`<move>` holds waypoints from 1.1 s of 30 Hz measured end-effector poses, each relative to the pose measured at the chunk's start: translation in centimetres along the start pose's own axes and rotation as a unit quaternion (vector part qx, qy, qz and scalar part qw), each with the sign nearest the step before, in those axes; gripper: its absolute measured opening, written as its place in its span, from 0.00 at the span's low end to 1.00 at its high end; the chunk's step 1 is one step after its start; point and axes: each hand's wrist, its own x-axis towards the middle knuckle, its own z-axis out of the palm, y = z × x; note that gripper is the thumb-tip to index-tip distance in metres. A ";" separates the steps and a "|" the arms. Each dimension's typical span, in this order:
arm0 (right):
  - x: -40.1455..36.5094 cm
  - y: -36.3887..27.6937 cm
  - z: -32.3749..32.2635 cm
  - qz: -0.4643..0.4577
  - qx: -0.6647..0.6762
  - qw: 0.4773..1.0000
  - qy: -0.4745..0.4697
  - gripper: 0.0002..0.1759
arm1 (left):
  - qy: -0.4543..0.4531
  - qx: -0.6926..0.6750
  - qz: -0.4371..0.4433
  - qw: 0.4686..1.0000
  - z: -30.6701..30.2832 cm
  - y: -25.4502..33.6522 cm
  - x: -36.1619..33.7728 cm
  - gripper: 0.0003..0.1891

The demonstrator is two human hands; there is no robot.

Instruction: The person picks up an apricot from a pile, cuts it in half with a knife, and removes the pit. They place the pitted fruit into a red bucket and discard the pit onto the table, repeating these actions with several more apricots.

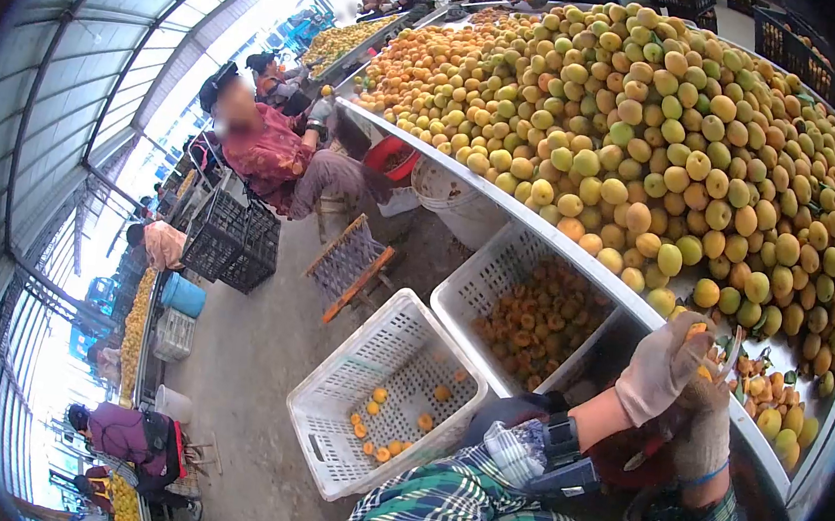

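Note:
My left hand (663, 370), in a pale glove, is closed around an orange apricot (698, 333) at the near edge of the table. My right hand (705, 429), in a brownish glove with a blue cuff, sits right against it and grips a thin blade (731, 351) that sticks up beside the fruit. Both sleeves are green plaid, and a dark device is strapped to the left wrist. A big heap of yellow and orange apricots (651, 132) covers the sloping table (504, 201) just beyond my hands.
Below the table edge stand two white plastic baskets, one (324, 397) holding several apricot halves, the other (481, 277) holding many. A seated person in a red patterned top (272, 151) works further along the table. Black crates (234, 238) and a blue bucket (183, 295) stand on the concrete floor.

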 end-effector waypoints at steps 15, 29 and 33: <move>-1.2 -1.5 0.2 -0.298 -0.276 0.914 -0.015 0.13 | 0.094 -0.501 -0.244 0.825 2.0 -2.5 0.4 0.14; -2.7 -4.5 0.3 -0.261 -0.364 0.891 -0.081 0.14 | 0.033 -0.574 -0.330 0.749 1.3 -0.5 0.4 0.22; -2.3 -3.8 -0.3 -0.256 -0.263 0.929 -0.057 0.13 | 0.064 -0.564 -0.332 0.753 1.1 -0.5 -0.7 0.17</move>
